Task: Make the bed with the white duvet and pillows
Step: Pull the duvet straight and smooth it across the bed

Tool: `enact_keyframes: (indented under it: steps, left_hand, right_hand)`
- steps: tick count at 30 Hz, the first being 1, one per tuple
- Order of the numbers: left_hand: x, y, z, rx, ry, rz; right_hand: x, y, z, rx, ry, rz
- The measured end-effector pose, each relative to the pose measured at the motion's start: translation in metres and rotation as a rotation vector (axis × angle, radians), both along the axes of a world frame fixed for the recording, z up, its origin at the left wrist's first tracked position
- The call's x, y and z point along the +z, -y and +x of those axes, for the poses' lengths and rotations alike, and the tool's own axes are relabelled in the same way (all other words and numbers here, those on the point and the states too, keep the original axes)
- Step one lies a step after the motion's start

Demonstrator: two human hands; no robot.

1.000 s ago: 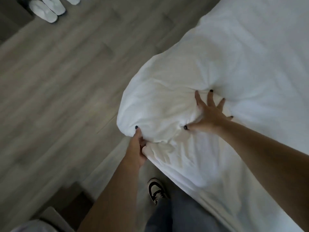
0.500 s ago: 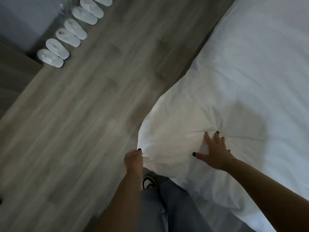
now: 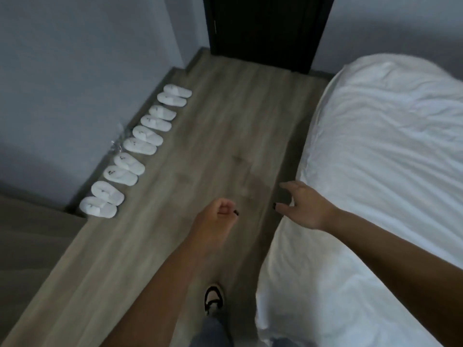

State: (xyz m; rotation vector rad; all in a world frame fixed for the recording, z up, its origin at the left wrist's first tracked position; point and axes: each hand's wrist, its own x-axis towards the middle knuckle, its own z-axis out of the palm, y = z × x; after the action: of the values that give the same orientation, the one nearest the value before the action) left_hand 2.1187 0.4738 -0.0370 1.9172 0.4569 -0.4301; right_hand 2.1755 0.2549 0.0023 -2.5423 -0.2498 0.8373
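The white duvet (image 3: 375, 171) lies spread over the bed, its left edge hanging over the bed's near side and bulging outward along the lower stretch, with rumpled creases running across the top; no pillows are in sight. The right hand (image 3: 302, 205) hovers just beside that edge, fingers loosely spread and grasping nothing, while the left hand (image 3: 220, 216) hangs over the wooden floor (image 3: 225, 146) with its fingers curled in on an empty palm. The likeliest trouble from here is that the overhanging edge, now unsupported, slides further toward the floor, since so much of its bulk sits past the bed's side; a hasty tug from the right hand could also drag the creases sideways instead of flattening them. A sneakered foot (image 3: 213, 298) stands near the hanging fabric and could tread on it. Compared with half a second ago, both hands have let go: the left was pinching the bunched corner and the right was pressing flat on it, and the view has lifted to show the row of white slippers (image 3: 135, 151) along the wall and a dark door (image 3: 263, 28) at the far end.
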Motion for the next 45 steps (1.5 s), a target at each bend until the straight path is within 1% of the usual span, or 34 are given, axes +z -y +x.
enact_keyframes:
  steps: [2,5,8,12,17,20,22,25,30,32,36,38,42,45]
  left_hand:
    - [0.029,-0.028,0.041,-0.142,0.064,0.080]
    - [0.072,-0.062,0.102,-0.259,0.161,0.134]
    - [0.107,-0.077,0.166,-0.392,0.222,0.167]
    - [0.136,-0.057,0.253,-0.551,0.286,0.206]
    - [0.156,-0.001,0.368,-0.726,0.322,0.143]
    - [0.159,0.043,0.445,-0.785,0.361,0.098]
    - [0.153,0.068,0.488,-0.824,0.355,0.090]
    - [0.151,0.093,0.553,-0.912,0.347,0.124]
    - [0.155,0.099,0.659,-1.047,0.373,0.260]
    - [0.155,0.098,0.711,-1.055,0.384,0.287]
    - [0.143,0.097,0.822,-1.119,0.384,0.327]
    - [0.136,0.104,0.874,-1.165,0.376,0.334]
    - [0.129,0.151,0.953,-1.299,0.303,0.320]
    - [0.121,0.219,0.994,-1.409,0.304,0.273]
  right_hand:
    - [0.020,-0.022,0.029,-0.029,0.027,0.005]
    - [0.046,-0.038,0.069,-0.073,0.090,-0.028]
    - [0.071,-0.040,0.103,-0.122,0.158,-0.064]
    - [0.096,-0.028,0.147,-0.193,0.193,-0.102]
    - [0.111,0.018,0.213,-0.334,0.217,-0.123]
    - [0.107,0.059,0.271,-0.423,0.221,-0.157]
    - [0.107,0.082,0.309,-0.474,0.167,-0.186]
    - [0.109,0.110,0.374,-0.529,0.129,-0.228]
    - [0.114,0.124,0.480,-0.565,0.088,-0.253]
    - [0.110,0.126,0.526,-0.593,0.073,-0.265]
    - [0.086,0.124,0.611,-0.724,0.091,-0.264]
    - [0.073,0.120,0.646,-0.793,0.087,-0.213]
    - [0.054,0.131,0.692,-0.912,-0.020,-0.140]
    - [0.047,0.161,0.704,-1.080,-0.002,-0.094]
